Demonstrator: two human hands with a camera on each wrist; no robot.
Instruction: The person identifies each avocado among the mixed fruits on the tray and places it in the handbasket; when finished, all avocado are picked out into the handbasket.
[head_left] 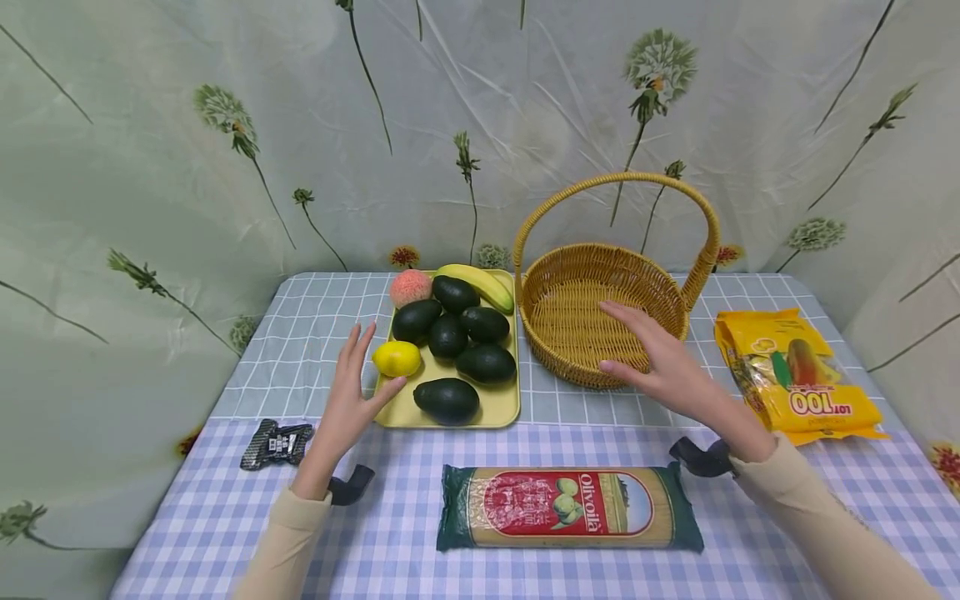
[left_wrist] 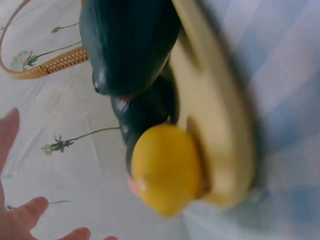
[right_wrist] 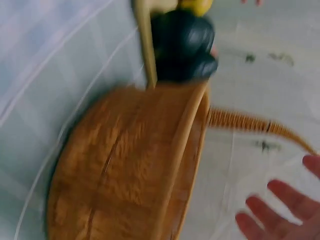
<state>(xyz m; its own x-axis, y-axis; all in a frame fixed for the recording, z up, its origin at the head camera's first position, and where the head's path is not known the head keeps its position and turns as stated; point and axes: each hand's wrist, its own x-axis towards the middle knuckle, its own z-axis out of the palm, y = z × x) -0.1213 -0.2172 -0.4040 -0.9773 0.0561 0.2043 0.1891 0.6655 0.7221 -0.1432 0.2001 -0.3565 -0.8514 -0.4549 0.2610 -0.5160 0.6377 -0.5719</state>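
My left hand (head_left: 351,396) hovers with fingers spread at the left edge of a yellow tray (head_left: 506,412), close to a lemon (head_left: 397,358). Several dark green avocados (head_left: 447,401), a banana (head_left: 480,285) and a pinkish peach-like fruit (head_left: 410,288) share that tray. Over the front rim of a wicker basket (head_left: 566,367) with a tall handle, my right hand (head_left: 667,362) is held open, thumb apart from the fingers. Neither hand holds anything. In the right wrist view, the fingers (right_wrist: 292,200) stand beside the basket's handle (right_wrist: 245,121).
A pack of spaghetti (head_left: 570,508) lies at the front middle of the table. At the right is a yellow candy bag (head_left: 806,379); a small black wrapped packet (head_left: 275,444) lies at the left. A flower-print curtain (head_left: 480,125) hangs behind the table.
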